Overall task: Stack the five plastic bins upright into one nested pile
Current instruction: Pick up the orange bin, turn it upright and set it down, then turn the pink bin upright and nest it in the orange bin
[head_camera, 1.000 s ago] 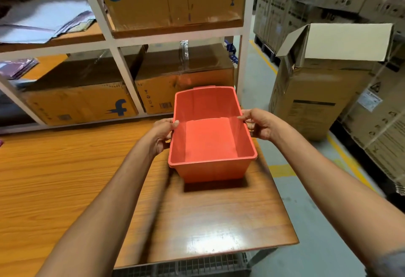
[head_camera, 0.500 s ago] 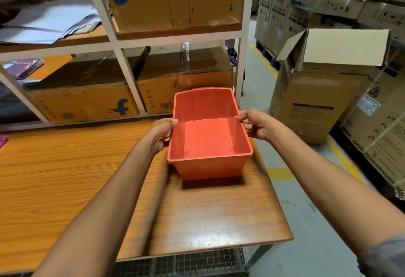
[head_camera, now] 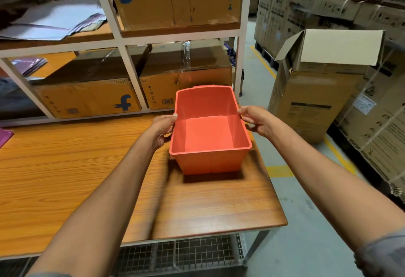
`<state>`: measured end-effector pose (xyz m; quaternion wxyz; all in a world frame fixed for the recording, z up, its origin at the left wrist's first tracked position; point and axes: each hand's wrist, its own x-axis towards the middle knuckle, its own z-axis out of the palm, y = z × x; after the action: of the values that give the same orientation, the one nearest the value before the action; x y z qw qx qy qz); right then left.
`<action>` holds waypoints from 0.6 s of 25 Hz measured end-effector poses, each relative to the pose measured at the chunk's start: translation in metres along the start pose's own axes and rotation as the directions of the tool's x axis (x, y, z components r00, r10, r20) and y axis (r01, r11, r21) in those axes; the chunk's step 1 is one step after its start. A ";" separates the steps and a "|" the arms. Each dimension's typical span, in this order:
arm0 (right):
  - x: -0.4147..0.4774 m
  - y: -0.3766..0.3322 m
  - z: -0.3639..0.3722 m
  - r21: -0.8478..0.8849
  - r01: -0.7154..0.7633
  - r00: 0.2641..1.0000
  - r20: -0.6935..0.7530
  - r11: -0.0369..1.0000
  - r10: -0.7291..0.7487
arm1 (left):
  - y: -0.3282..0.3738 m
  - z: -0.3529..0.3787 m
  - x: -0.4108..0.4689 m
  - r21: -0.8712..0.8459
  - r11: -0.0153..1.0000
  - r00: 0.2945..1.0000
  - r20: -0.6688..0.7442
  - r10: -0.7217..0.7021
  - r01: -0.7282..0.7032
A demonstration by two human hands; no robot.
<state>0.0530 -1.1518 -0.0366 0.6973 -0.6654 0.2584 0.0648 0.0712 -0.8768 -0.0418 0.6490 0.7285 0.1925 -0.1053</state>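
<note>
One red-orange plastic bin (head_camera: pixel 209 160) stands upright and empty on the wooden table (head_camera: pixel 65 178), near the table's right edge. My left hand (head_camera: pixel 163 126) grips its left rim, thumb on the top edge and fingers against the outer wall. My right hand (head_camera: pixel 255 121) holds the right rim with its fingertips at the edge; it is slightly blurred. No other bin of this kind is in view.
A white rack with cardboard boxes (head_camera: pixel 87 99) stands right behind the table. An open tall carton (head_camera: pixel 315 101) stands on the floor to the right, with stacked cartons behind it. A purple object (head_camera: pixel 4 136) shows at the table's far left edge.
The bin has stayed between both hands at nearly the same spot on the table. My right hand's fingers have drawn back to the very edge of the rim.
</note>
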 end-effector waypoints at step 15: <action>-0.198 0.077 0.037 0.024 0.461 0.874 0.159 0.887 -0.458 | -0.124 -0.084 -0.181 0.048 0.883 0.863 -0.192 0.467 -0.467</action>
<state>-0.1399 -1.0577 -0.0183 0.7064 -0.7053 0.0359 -0.0476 -0.1522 -0.8095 -0.0694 0.6327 0.7602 0.0740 0.1279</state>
